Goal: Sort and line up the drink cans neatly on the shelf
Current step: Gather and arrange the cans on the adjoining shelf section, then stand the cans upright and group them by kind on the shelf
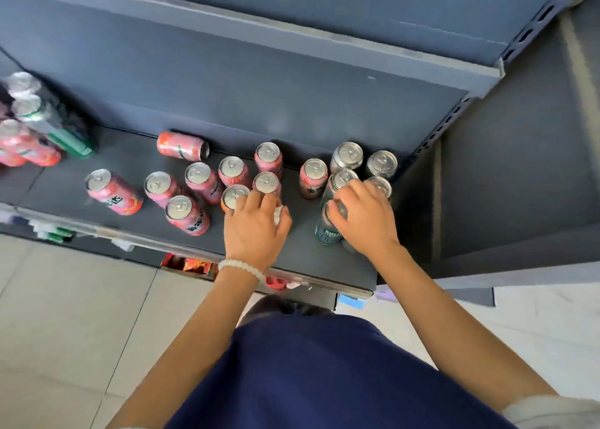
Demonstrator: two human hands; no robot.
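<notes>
She is standing right up against the dark grey shelf point(97, 181), both arms reaching down onto it. Her left hand point(255, 222) sits on top of a can with an orange side point(232, 198), fingers point(251, 202) curled down over its lid and a second, mostly hidden one beside it. Her right hand point(365, 215) is wrapped round the tall green-and-silver can point(328, 228) at the front of the silver group, fingers curled about its upper body.

The pink cans are scattered across the middle of the shelf, mostly upright, but one pink can point(181, 146) lies on its side near the back wall. The silver cans point(347, 155) cluster at the right end, already roughly in pairs.

It looks like mid-sort: silvers gathered right, pinks not yet in rows. Next, I'd guess, she needs to slide both held cans into line, then stand the toppled one up.
</notes>
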